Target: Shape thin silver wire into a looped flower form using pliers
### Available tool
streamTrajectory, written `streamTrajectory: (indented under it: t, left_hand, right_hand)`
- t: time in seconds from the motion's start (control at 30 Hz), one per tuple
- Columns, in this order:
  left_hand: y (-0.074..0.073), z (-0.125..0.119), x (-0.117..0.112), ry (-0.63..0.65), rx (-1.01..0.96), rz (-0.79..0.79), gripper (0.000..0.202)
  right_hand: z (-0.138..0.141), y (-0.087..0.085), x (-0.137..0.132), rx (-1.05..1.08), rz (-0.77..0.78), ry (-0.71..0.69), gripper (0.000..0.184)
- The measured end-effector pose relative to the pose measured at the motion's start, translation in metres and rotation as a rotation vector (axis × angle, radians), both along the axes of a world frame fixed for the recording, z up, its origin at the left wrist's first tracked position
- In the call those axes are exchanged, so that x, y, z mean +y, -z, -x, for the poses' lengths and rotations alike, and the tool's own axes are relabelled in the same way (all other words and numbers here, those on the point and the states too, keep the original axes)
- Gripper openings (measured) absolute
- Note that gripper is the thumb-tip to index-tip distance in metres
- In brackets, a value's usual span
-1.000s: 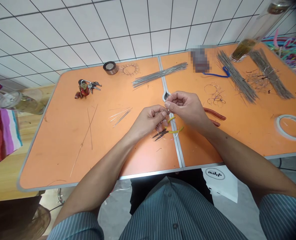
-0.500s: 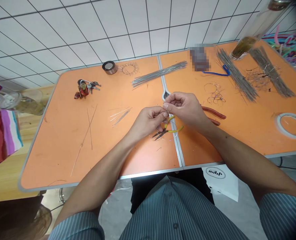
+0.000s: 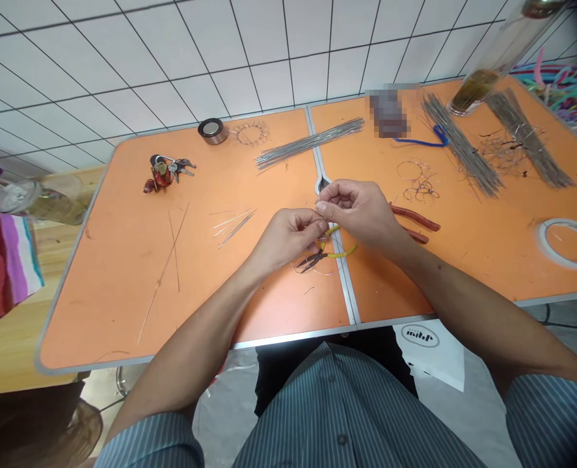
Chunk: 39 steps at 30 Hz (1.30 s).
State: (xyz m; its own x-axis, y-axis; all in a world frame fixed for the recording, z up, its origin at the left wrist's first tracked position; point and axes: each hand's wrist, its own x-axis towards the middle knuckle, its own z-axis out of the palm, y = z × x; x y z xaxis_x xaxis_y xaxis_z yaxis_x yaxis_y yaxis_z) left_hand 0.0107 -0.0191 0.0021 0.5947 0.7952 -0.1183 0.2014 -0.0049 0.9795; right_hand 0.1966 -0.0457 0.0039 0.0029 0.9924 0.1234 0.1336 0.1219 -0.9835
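Observation:
Close together over the table's centre seam, both hands pinch a thin wire (image 3: 326, 273), whose fine curves show below the fingers. My left hand (image 3: 292, 235) has thumb and forefinger pressed together on it. Fingertips of my right hand (image 3: 359, 209) meet the left ones, thumb against curled fingers. The exact point of grip is hidden. Beneath the hands lie needle-nose pliers (image 3: 320, 257) with yellow handles, jaws toward the left. Red-handled pliers (image 3: 417, 221) stick out from behind my right wrist.
On the orange table (image 3: 107, 260) lie short wire pieces (image 3: 234, 226), a straight wire bundle (image 3: 310, 143), keys (image 3: 171, 169) and a tape roll (image 3: 213, 130). To the right are darker wire bundles (image 3: 464, 146), wire loops (image 3: 419, 185), a white ring (image 3: 544, 244) and a tall clear container (image 3: 488, 71).
My hands stay almost in place, fingers still pinched together. The wire's curve below them has shifted slightly; the view has moved a touch.

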Motion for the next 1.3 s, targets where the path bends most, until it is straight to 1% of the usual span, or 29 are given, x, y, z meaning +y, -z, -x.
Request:
streamTrajectory:
  t: [0.13, 0.23, 0.37, 0.47, 0.53, 0.63, 0.73, 0.8, 0.9, 1.0, 1.13, 1.3]
  left_hand:
    - [-0.001, -0.001, -0.001, -0.019, -0.004, 0.0, 0.023]
    - [-0.004, 0.001, 0.001, -0.075, -0.045, 0.022, 0.02]
    - [-0.009, 0.007, 0.009, -0.163, -0.116, 0.082, 0.025]
    - [-0.011, 0.01, 0.015, -0.218, -0.174, 0.146, 0.026]
    - [-0.01, 0.012, 0.018, -0.247, -0.211, 0.158, 0.027]
    - [-0.009, 0.015, 0.021, -0.278, -0.271, 0.128, 0.028]
    - [-0.008, 0.016, 0.022, -0.302, -0.293, 0.09, 0.029]
    - [-0.008, 0.017, 0.022, -0.319, -0.287, 0.065, 0.032]
    - [-0.008, 0.015, 0.02, -0.338, -0.281, 0.018, 0.034]
    - [-0.007, 0.013, 0.016, -0.343, -0.289, -0.031, 0.032]
    - [-0.007, 0.009, 0.009, -0.355, -0.287, -0.078, 0.027]
    - [-0.007, 0.006, 0.003, -0.356, -0.252, -0.105, 0.031]
  right_hand:
    - [0.001, -0.001, 0.0, -0.022, -0.015, -0.001, 0.016]
    - [-0.002, -0.002, 0.001, -0.09, -0.054, 0.034, 0.012]
    - [-0.01, -0.001, 0.001, -0.193, -0.096, 0.068, 0.011]
    - [-0.013, -0.001, 0.001, -0.251, -0.09, 0.054, 0.009]
    - [-0.013, -0.002, 0.0, -0.253, -0.071, 0.028, 0.009]
    - [-0.01, -0.007, -0.004, -0.209, -0.061, 0.011, 0.014]
    - [-0.004, -0.012, -0.008, -0.193, -0.096, 0.028, 0.021]
    - [0.001, -0.013, -0.011, -0.216, -0.135, 0.041, 0.019]
    - [0.007, -0.01, -0.014, -0.26, -0.184, 0.058, 0.01]
    - [0.011, -0.004, -0.015, -0.278, -0.209, 0.084, 0.005]
    - [0.014, 0.001, -0.014, -0.274, -0.21, 0.099, 0.007]
    - [0.015, 0.001, -0.013, -0.283, -0.207, 0.109, 0.01]
